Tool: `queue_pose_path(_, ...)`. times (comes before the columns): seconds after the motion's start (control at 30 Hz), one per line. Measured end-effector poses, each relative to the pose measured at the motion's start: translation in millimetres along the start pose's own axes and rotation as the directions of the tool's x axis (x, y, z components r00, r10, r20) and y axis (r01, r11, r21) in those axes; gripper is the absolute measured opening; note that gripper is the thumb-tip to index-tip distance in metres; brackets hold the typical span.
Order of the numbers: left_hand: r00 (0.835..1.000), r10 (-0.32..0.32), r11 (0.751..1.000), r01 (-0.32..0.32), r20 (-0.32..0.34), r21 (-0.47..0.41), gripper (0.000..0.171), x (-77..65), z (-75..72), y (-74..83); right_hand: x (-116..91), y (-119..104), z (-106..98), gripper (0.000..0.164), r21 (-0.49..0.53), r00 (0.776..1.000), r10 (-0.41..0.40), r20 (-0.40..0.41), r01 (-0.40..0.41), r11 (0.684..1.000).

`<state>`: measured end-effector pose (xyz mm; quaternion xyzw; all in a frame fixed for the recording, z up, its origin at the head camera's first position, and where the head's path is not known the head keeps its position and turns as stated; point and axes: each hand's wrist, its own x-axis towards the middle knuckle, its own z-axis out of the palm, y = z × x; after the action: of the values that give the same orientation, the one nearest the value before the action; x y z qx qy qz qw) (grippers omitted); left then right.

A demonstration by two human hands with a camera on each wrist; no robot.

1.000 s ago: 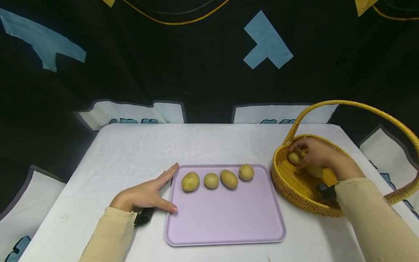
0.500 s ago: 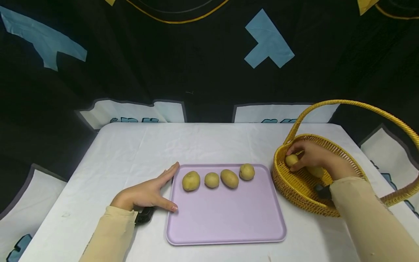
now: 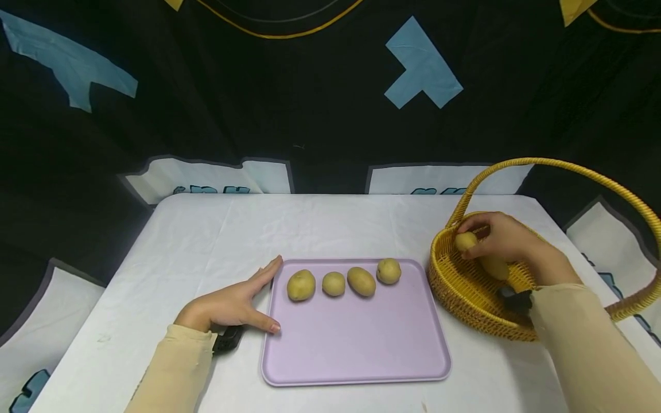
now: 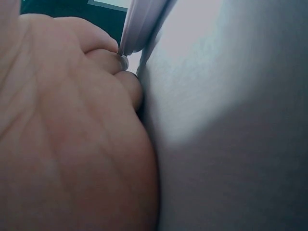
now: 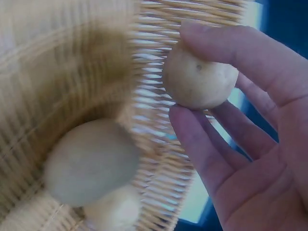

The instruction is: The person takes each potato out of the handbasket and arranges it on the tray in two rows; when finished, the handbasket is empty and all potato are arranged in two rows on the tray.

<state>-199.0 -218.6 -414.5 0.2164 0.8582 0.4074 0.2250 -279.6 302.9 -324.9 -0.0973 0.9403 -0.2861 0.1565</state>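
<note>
My right hand [image 3: 503, 238] is inside the yellow wicker basket [image 3: 459, 298] and pinches a small round potato [image 3: 466, 241] between thumb and fingers. In the right wrist view that potato [image 5: 199, 79] is near the basket's woven wall, with two more potatoes [image 5: 91, 161] lower down. The head view shows one of these, a longer potato [image 3: 494, 267], under the hand. My left hand [image 3: 229, 307] is spread along the left edge of the lilac tray [image 3: 356, 344], thumb and fingertips at the rim. Several potatoes [image 3: 361, 281] stand in a row across the tray's far part.
The basket's tall arched handle [image 3: 568, 164] rises over the right forearm. A white cloth [image 3: 310, 226] covers the table. Behind it hangs a dark curtain [image 3: 258, 103] with blue and white shapes.
My right hand gripped the small potato and shifted it left, then raised it slightly up and to the right inside the basket. The left hand and the tray stay put.
</note>
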Motion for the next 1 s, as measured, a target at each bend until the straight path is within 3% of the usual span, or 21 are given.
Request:
queue_pose_path(0.17,1.000,0.005,1.000,-0.005,0.001,0.003,0.130,0.7,-0.1,-1.7,-15,-13,-10,0.054,0.033,0.995,-0.006,-0.097,0.009,0.999)
queue_pose_path(0.33,1.000,-0.013,1.000,0.013,0.001,0.008,0.131,0.7,-0.2,-2.3,-28,-28,-8,0.063,0.059,0.974,-0.017,-0.225,0.032,0.998)
queue_pose_path(0.5,1.000,-0.010,1.000,0.010,0.002,0.013,0.132,1.1,-0.6,-2.4,-38,-42,2,0.064,0.088,0.943,-0.029,-0.333,0.062,0.994)
queue_pose_path(0.77,1.000,0.007,1.000,-0.007,0.004,0.010,0.130,0.0,-1.4,0.1,-54,-59,28,0.059,0.240,0.883,-0.010,-0.469,0.138,0.961)
queue_pose_path(1.0,1.000,0.007,1.000,-0.007,0.008,0.001,0.134,0.1,-0.2,0.9,-61,-75,49,0.052,0.273,0.852,-0.067,-0.519,0.240,0.932)
